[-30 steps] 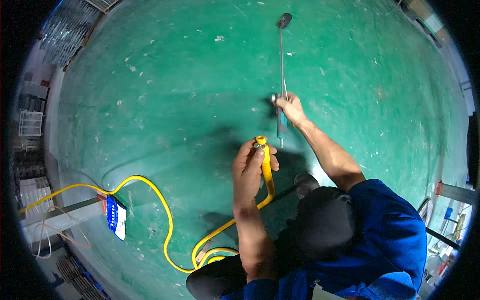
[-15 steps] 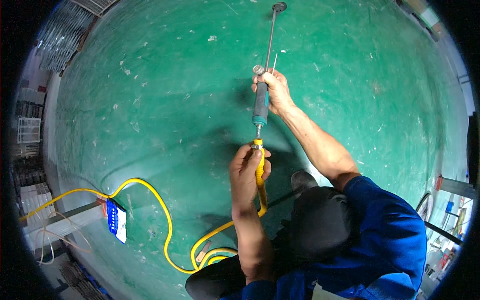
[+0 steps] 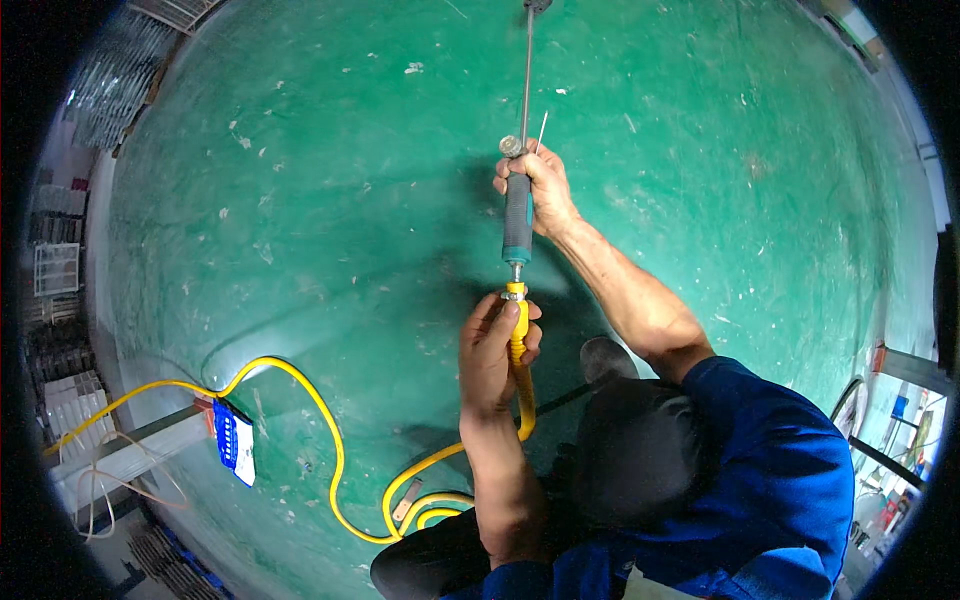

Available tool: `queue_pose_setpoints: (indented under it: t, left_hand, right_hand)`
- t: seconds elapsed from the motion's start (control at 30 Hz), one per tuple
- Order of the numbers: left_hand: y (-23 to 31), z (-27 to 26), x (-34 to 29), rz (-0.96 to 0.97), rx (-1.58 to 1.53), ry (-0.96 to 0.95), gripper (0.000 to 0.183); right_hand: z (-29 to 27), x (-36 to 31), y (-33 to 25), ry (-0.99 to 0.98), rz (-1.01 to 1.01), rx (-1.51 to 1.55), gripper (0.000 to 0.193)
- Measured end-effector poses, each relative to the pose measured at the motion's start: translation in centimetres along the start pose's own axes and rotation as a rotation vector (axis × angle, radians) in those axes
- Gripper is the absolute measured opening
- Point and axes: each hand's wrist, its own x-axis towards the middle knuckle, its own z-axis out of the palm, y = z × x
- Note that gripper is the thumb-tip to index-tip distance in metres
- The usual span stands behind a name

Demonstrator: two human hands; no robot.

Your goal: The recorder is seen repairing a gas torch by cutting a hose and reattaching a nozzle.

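Observation:
My right hand (image 3: pixel 541 190) is wrapped round the front end of the grey and green handle of a gas torch (image 3: pixel 518 222), beside its round metal knob (image 3: pixel 512 147). A long thin metal tube runs away from the handle to a dark round head at the top edge, partly cut off. A thin metal rod (image 3: pixel 542 132) sticks out by my right fingers. My left hand (image 3: pixel 490 355) grips the end of a yellow hose (image 3: pixel 525 385), just behind a metal clamp. The hose end sits on the fitting at the torch's rear.
The hose loops over the green floor (image 3: pixel 300 220) to the left, past a blue and white packet (image 3: pixel 236 443) on a metal beam (image 3: pixel 150 448). A small wooden-handled tool (image 3: pixel 407 502) lies near my knee. Stacked goods (image 3: pixel 57 270) line the left; my shoe (image 3: pixel 605 360) is close by.
The torch has swung slightly to the left at its far end, and its head has slid partly out of view. My right hand moved a little left with it; my left hand stays nearly still.

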Motion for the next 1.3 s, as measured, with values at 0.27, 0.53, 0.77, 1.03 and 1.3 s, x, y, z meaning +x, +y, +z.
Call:
queue_pose_setpoints:
  t: [0.27,0.53,0.77,1.03,1.3]
  left_hand:
    - [-2.0,0.3,0.6,-0.082,-0.001,0.092,0.028]
    - [-3.8,-1.7,1.1,-0.118,-0.174,0.017,0.046]
    - [-6.6,-1.7,4.5,-0.324,-0.446,-0.330,0.076]
    - [-7.2,-1.0,5.5,-0.181,-0.323,-0.033,0.054]
    - [-8.0,-3.9,7.6,-0.131,-0.220,0.147,0.049]
  right_hand:
    - [-1.0,-1.6,1.9,-0.078,0.037,-0.094,0.020]
    - [-0.1,-2.0,1.7,-0.162,0.086,-0.075,0.015]
    - [-2.6,-1.3,3.9,-0.294,0.337,0.222,0.025]
    - [-3.7,-2.1,5.5,-0.170,0.498,-0.320,0.033]
    - [-7.1,-8.4,0.1,-0.043,0.303,-1.029,0.038]
